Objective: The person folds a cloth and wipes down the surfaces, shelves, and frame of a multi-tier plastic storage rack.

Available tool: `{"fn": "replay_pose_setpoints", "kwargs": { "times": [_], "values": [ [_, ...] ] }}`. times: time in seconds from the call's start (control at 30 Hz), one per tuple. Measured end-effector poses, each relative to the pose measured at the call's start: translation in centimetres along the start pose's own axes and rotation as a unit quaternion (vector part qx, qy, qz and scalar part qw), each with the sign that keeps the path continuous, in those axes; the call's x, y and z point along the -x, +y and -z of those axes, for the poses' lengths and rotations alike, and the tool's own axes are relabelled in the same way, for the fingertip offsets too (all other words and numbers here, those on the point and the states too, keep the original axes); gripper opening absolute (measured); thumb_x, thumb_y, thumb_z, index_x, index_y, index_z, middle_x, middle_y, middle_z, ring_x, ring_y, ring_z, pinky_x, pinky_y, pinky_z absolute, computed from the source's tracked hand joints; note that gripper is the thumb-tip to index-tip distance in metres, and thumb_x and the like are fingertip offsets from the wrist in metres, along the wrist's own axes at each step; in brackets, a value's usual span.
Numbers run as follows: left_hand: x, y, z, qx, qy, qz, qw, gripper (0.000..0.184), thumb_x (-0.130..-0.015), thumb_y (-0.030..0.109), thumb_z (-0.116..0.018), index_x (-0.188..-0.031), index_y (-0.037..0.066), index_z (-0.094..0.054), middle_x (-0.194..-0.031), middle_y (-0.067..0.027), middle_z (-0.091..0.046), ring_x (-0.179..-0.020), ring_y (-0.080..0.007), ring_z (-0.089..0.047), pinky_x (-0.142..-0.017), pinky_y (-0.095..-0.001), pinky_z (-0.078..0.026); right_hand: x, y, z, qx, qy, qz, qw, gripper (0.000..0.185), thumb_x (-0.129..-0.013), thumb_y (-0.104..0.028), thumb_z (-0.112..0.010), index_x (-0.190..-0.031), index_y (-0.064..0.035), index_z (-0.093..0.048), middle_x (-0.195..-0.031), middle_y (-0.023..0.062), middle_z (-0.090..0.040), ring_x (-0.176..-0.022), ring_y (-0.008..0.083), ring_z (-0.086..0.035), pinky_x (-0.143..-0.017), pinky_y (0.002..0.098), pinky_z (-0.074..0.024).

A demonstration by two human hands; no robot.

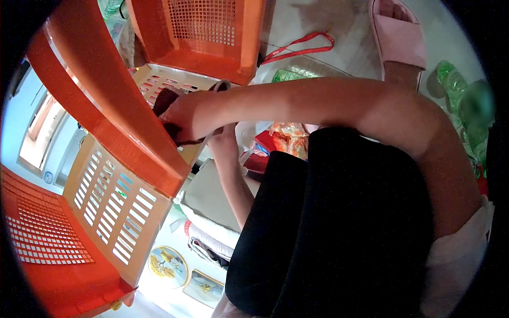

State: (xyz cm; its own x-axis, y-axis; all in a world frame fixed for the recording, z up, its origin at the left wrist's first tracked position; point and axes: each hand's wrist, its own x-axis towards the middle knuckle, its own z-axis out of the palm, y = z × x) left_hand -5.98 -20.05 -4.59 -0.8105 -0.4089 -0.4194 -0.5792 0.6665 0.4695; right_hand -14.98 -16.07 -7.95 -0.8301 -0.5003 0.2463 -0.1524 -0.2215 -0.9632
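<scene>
My right hand [186, 117] reaches from the right into an orange-and-beige plastic rack. Its fingers are closed on a dark brown, soft-looking item [167, 98], whose kind I cannot make out. An orange post hides part of the fingertips. My left hand [225, 139] comes up from below, just under my right wrist, and looks curled. What it grips is hidden behind the right forearm. A greyish-brown curved edge [222, 86] shows above the right wrist; I cannot tell whether it belongs to the same item.
Orange rack tiers [199, 55] and a slotted beige shelf [114, 201] surround the hands. A red lanyard [297, 52], crinkled packages [289, 139] and green plastic bottles [458, 100] lie on the floor. A pink slipper [401, 41] is on a foot. Framed pictures [168, 267] appear lower left.
</scene>
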Motion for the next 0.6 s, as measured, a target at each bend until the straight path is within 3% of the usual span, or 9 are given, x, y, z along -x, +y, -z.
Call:
{"fn": "replay_pose_setpoints", "kwargs": {
  "times": [0.1,0.17,0.2,0.23,0.37,0.43,0.5,0.53,0.6],
  "values": [
    [0.2,1.1,-0.6,0.125,-0.022,0.066,0.99,0.041,-0.084,0.007,-0.054,-0.118,-0.009,-0.038,-0.102,-0.0156,-0.055,-0.089,-0.0204,-0.057,-0.078,-0.0301,-0.048,0.9,1.9,2.5,0.042,-0.087,-0.078,0.992,0.03,-0.076,-0.025,-0.054,-0.103,-0.0102,-0.055,-0.099,0.0146,-0.057,-0.097,0.0313,-0.053,-0.082,0.0414,-0.0433],
    [0.3,1.4,-0.7,0.144,-0.032,0.011,0.989,0.058,-0.083,0.002,-0.053,-0.13,-0.003,-0.019,-0.101,-0.0176,-0.055,-0.087,-0.0215,-0.059,-0.076,-0.0317,-0.05,1.3,4.1,3.5,0.07,-0.108,-0.156,0.979,0.035,-0.077,-0.023,-0.054,-0.11,-0.0128,-0.05,-0.099,0.0146,-0.055,-0.095,0.0307,-0.054,-0.077,0.0414,-0.0458],
    [0.1,1.6,-0.7,0.152,-0.06,0.004,0.987,0.072,-0.082,-0.002,-0.052,-0.133,0.002,-0.003,-0.102,-0.0195,-0.054,-0.085,-0.0225,-0.06,-0.074,-0.033,-0.051,1.3,4.7,3.6,0.096,-0.114,-0.171,0.974,0.035,-0.076,-0.022,-0.054,-0.109,-0.0132,-0.05,-0.099,0.0144,-0.054,-0.095,0.0307,-0.054,-0.076,0.0412,-0.0459],
    [0.1,1.5,-0.7,0.152,-0.06,0.003,0.987,0.072,-0.082,-0.002,-0.052,-0.133,0.002,-0.003,-0.102,-0.0195,-0.054,-0.085,-0.0225,-0.06,-0.074,-0.033,-0.051,1.3,5.2,3.4,0.122,-0.119,-0.187,0.968,0.035,-0.076,-0.022,-0.054,-0.109,-0.0137,-0.051,-0.1,0.0142,-0.053,-0.094,0.0307,-0.054,-0.076,0.0409,-0.046],
    [0.3,0.5,-0.3,0.112,-0.028,0.039,0.993,0.052,-0.082,0.002,-0.054,-0.126,-0.003,-0.026,-0.102,-0.0171,-0.055,-0.087,-0.0207,-0.058,-0.077,-0.0311,-0.049,2.3,1.7,3.0,0.1,-0.098,-0.141,0.98,0.034,-0.075,-0.022,-0.055,-0.108,-0.0145,-0.052,-0.103,0.0123,-0.052,-0.094,0.0303,-0.054,-0.077,0.0409,-0.0454],
    [-0.3,-1.0,0.4,0.089,-0.037,0.046,0.994,0.044,-0.082,0.003,-0.055,-0.121,-0.005,-0.035,-0.101,-0.016,-0.055,-0.088,-0.02,-0.057,-0.078,-0.0305,-0.048,2.3,0.5,1.7,0.004,-0.045,-0.068,0.997,0.033,-0.071,-0.026,-0.058,-0.102,-0.0139,-0.057,-0.103,0.0166,-0.056,-0.096,0.0346,-0.055,-0.076,0.0439,-0.0464],
    [-0.6,-2.6,0.9,-0.139,0.006,-0.057,0.989,0.032,-0.081,0.005,-0.056,-0.109,-0.007,-0.047,-0.1,-0.0144,-0.056,-0.089,-0.0191,-0.056,-0.079,-0.0296,-0.047,2.1,-1.5,2.3,-0.018,-0.076,-0.067,0.995,0.037,-0.069,-0.019,-0.055,-0.106,-0.0141,-0.055,-0.101,0.0146,-0.056,-0.096,0.0329,-0.054,-0.079,0.0422,-0.0448],
    [-0.5,-2.6,1.0,-0.139,0.005,-0.058,0.989,0.032,-0.081,0.005,-0.056,-0.109,-0.007,-0.047,-0.1,-0.0144,-0.056,-0.089,-0.0191,-0.056,-0.079,-0.0296,-0.047,2.0,-2.1,2.8,-0.037,-0.106,-0.064,0.992,0.042,-0.067,-0.012,-0.053,-0.109,-0.0142,-0.054,-0.099,0.0127,-0.056,-0.096,0.0312,-0.054,-0.081,0.0406,-0.0432],
    [-0.1,-0.3,0.4,-0.007,-0.029,0.02,0.999,0.033,-0.08,0.004,-0.057,-0.109,-0.008,-0.047,-0.102,-0.0141,-0.056,-0.089,-0.0189,-0.057,-0.079,-0.0299,-0.047,1.7,-1.1,2.9,-0.016,-0.123,-0.052,0.991,0.041,-0.066,-0.012,-0.052,-0.108,-0.0133,-0.055,-0.099,0.0133,-0.056,-0.095,0.0308,-0.054,-0.082,0.0403,-0.0432]
  ]
}}
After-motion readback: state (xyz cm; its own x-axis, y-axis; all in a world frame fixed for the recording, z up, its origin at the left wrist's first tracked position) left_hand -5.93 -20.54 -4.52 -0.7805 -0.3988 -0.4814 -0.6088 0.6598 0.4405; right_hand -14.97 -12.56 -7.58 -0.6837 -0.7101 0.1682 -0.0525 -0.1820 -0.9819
